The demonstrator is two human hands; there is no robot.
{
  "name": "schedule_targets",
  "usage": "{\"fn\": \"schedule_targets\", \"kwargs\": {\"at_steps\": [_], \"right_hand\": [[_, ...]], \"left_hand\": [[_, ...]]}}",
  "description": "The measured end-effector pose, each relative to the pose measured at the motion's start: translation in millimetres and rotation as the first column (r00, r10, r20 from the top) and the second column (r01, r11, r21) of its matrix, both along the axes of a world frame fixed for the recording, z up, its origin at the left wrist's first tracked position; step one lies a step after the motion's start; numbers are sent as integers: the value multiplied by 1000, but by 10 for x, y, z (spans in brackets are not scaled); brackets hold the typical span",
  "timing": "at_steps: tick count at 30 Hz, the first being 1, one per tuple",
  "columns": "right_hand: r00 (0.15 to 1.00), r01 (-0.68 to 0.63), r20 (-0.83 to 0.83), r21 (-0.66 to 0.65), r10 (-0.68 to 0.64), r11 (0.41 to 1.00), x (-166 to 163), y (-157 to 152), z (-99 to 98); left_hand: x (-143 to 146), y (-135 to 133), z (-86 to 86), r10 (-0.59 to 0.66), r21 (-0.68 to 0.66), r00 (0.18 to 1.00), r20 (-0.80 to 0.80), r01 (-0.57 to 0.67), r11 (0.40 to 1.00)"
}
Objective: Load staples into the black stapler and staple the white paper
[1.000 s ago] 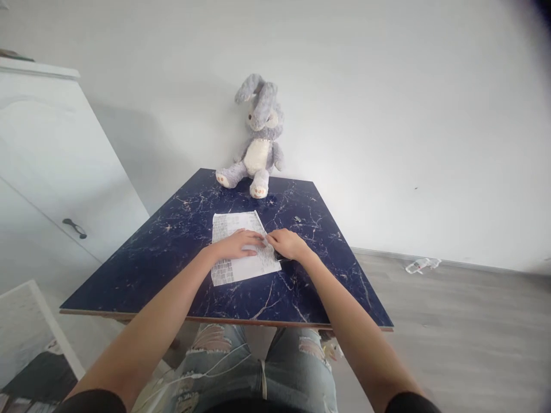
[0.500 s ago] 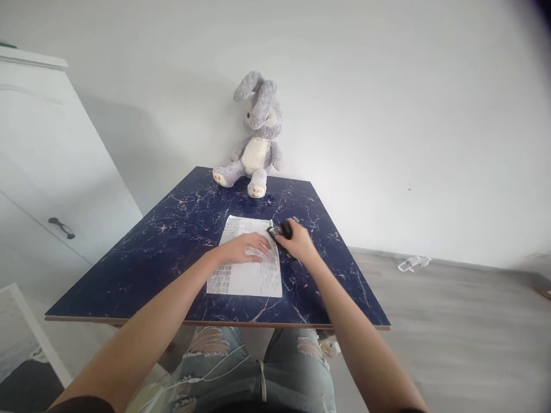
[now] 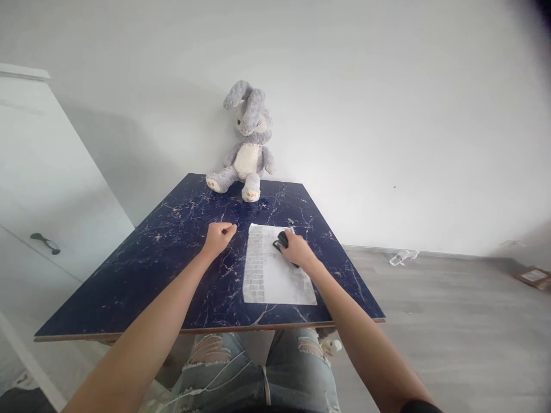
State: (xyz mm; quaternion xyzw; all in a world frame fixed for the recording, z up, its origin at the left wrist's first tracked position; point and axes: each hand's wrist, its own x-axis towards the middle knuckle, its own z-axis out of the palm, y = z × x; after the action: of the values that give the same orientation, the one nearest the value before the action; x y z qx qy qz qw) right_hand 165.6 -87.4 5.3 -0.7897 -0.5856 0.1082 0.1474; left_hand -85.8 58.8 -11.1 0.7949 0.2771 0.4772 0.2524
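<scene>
On the dark blue marbled table lies a white sheet of paper printed with grey text or blocks. My right hand is over the upper right part of the sheet, its fingers wrapped round a black stapler. Most of the stapler is hidden by the hand. To the left of the paper, apart from it, my left hand is closed with fingers curled in; whether anything is inside does not show. A small greyish piece lies just beyond the sheet's top edge.
A grey plush rabbit sits at the table's far edge against the wall. To the left stands a white cabinet with a dark handle. A white plastic item lies on the floor at right, and a brown box farther right.
My left hand has lifted off the paper, moved left and closed. The paper has shifted right on the table, and the stapler in my right hand is now above the sheet.
</scene>
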Motion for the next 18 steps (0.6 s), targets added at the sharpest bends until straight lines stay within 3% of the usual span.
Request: {"fn": "schedule_targets", "kwargs": {"at_steps": [2,4,6,8,10,12,14,16,18], "right_hand": [[995,-38,-92,29,41,999,342,-130,12],[939,-148,-308,50,156,988,655,-170,36],[877,-125,-443,164,187,978,887,-99,39],[911,-18,-386,320,147,947,1008,73,-2],[974,-22,-195,407,111,913,1019,300,-85],[993,-112,-7,315,121,943,959,523,-188],[986,-154,77,134,145,979,879,694,-288],[983,-163,85,5,162,987,811,798,-370],[983,-165,79,-36,168,986,748,856,-425]], "left_hand": [[10,47,-22,-20,-87,998,55,25,996],[6,96,-32,-14,-171,987,157,42,984],[-13,140,-23,-27,-265,950,311,114,957],[-57,181,8,-76,-362,862,502,289,886],[-139,223,53,-123,-421,723,680,522,742],[-251,265,93,-127,-423,588,799,699,576],[-366,304,115,-107,-393,495,862,787,476],[-456,336,117,-85,-352,429,899,825,442],[-504,358,108,-70,-319,384,921,843,433]]}}
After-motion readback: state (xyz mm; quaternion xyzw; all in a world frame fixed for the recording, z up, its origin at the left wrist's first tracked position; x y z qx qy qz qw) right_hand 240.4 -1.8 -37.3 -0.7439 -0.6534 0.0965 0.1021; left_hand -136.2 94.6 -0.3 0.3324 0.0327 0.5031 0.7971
